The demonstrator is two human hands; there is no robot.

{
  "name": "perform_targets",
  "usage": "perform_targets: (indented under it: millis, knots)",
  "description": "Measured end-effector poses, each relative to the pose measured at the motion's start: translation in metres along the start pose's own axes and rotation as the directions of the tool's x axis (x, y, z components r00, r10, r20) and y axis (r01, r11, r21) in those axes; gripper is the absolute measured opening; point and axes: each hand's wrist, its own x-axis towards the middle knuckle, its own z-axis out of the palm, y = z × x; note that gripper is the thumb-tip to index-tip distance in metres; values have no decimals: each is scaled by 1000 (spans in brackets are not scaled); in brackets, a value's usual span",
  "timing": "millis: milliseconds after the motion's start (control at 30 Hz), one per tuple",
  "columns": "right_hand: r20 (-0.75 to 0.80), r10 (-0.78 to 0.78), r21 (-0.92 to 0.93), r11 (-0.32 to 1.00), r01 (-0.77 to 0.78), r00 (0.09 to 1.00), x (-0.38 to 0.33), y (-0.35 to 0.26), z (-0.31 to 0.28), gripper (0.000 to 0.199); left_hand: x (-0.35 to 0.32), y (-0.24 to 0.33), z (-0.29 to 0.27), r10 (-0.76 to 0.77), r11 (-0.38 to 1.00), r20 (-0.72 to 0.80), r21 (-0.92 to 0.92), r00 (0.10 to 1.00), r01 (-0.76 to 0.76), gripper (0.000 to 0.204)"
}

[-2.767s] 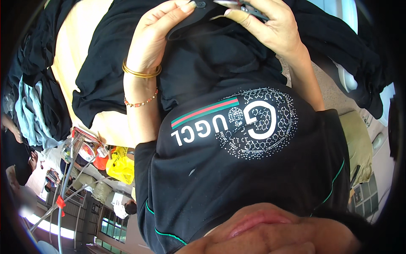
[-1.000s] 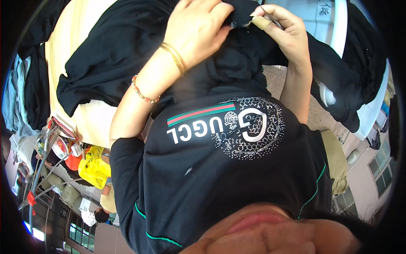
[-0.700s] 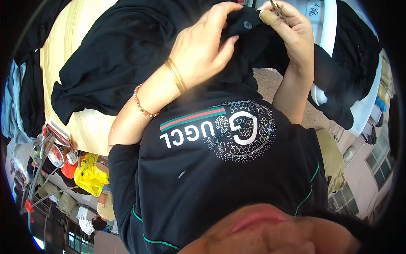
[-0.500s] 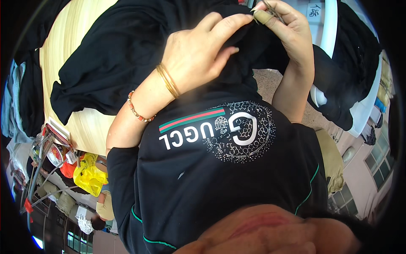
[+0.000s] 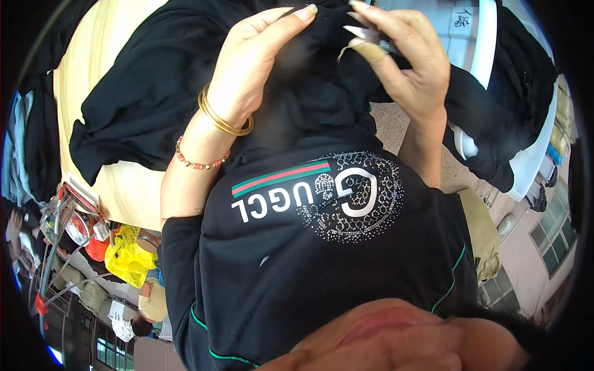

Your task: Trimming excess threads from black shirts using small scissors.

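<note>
Black cloth (image 5: 154, 93) lies heaped over the wooden table and hangs toward my body. My left hand (image 5: 250, 68) pinches a fold of it between thumb and fingers near the top edge; gold bangles and a beaded bracelet circle that wrist. To its right, my right hand (image 5: 411, 62) is closed around small metal thread snips (image 5: 359, 32), whose pale blades point toward the cloth. Most of the snips is hidden inside the fingers. Tan tape wraps the right thumb, and a loose end of it or a thread curls from its tip.
The light wooden table (image 5: 133, 191) curves along the left. At the right stands a white-edged table or tub (image 5: 486, 46), with more black cloth (image 5: 523, 80) draped over it. A yellow plastic bag (image 5: 130, 256) hangs lower left, near metal rods. Another person (image 5: 148, 303) is farther back.
My left hand has drawn back to the left and turned, now pinching the cloth. My right hand has lowered slightly and its fingers have spread, showing the snips' blades.
</note>
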Motion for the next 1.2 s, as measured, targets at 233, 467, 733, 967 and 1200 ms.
perform_targets:
  millis: [233, 467, 733, 967, 1200]
  knots:
    - [20, -67, -96, 993, 69, 998, 0, 11, 6, 41, -4, 2, 4, 35, 995, 61, 96, 998, -40, 23]
    - [47, -73, -74, 994, 77, 996, 1, 12, 6, 38, 0, -3, 3, 83, 987, 107, 129, 991, -97, 23]
    - [-179, -168, 425, 876, 230, 969, 0, 44, 27, 33, 0, 2, 2, 63, 990, 99, 122, 993, -75, 25]
    - [17, 290, 281, 917, -283, 957, -7, 42, 6, 18, -5, 36, 3, -112, 989, 198, 116, 974, 91, 21]
    - [-25, 245, 384, 897, -217, 969, 2, 28, 19, 31, -12, 45, 0, -96, 995, 142, 20, 985, 94, 21]
